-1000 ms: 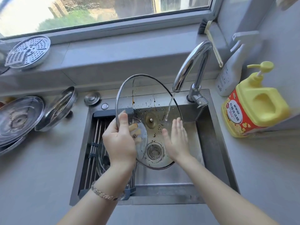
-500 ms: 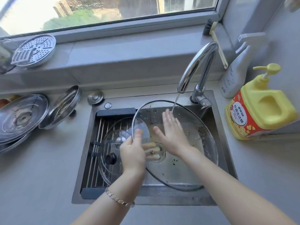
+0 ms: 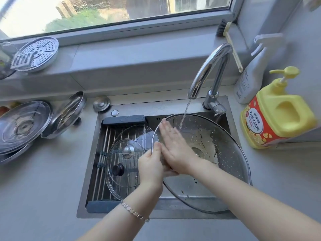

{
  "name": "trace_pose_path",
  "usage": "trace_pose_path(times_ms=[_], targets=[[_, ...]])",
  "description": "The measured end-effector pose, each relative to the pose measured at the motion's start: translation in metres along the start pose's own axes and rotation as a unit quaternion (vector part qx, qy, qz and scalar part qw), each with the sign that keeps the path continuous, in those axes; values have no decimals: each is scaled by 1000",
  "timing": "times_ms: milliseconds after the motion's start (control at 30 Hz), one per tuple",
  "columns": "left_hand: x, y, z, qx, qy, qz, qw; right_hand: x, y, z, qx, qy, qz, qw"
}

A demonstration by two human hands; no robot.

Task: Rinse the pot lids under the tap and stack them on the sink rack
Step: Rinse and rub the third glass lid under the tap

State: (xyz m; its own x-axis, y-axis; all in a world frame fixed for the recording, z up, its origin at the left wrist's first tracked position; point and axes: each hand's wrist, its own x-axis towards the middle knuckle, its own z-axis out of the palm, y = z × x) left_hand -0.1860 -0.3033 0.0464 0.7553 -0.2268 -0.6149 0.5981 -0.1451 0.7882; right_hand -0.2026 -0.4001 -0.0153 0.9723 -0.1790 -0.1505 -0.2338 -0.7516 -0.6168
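We count two glass lids [image 3: 125, 164] racked; left hand [image 3: 151, 168] fingers clamp the big lid [image 3: 217, 164] under the tap [image 3: 208, 70], right hand [image 3: 175, 150] flat, fingers together, rubbing. Steel lids [image 3: 24, 126] on the counter look left.

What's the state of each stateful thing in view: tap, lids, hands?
Tap: running, stream landing on the held lid.
Large glass lid: tilted over the basin, wet.
Left hand: gripping that lid's rim.
Right hand: open, flat on the lid.
Two glass lids: stacked on the sink rack.
Steel lids: waiting on the counter.
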Motion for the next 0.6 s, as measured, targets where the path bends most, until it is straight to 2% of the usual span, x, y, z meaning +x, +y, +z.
trace_pose_path(times_ms=[67,100,200,233,267,400,500,600], targets=[[3,2,-2,-5,1,7,1000,0,3,-3,-19,-6,-66,998],[4,3,-4,-6,-4,7,1000,4,16,-7,-41,6,-56,998],[7,8,-8,-7,-18,13,1000,12,46,-25,-75,41,111,990],[9,7,-8,-2,-17,16,1000,14,44,-26,-70,44,136,987],[11,7,-6,3,-13,17,1000,17,34,-24,-58,45,125,989],[18,2,-1,3,41,53,998,11,-18,-11,-15,21,-53,998],[24,5,-6,-47,34,71,996,-10,-19,-7,-57,-7,-144,988],[28,17,-15,-49,30,87,995,-47,-5,3,-127,-33,-227,965]])
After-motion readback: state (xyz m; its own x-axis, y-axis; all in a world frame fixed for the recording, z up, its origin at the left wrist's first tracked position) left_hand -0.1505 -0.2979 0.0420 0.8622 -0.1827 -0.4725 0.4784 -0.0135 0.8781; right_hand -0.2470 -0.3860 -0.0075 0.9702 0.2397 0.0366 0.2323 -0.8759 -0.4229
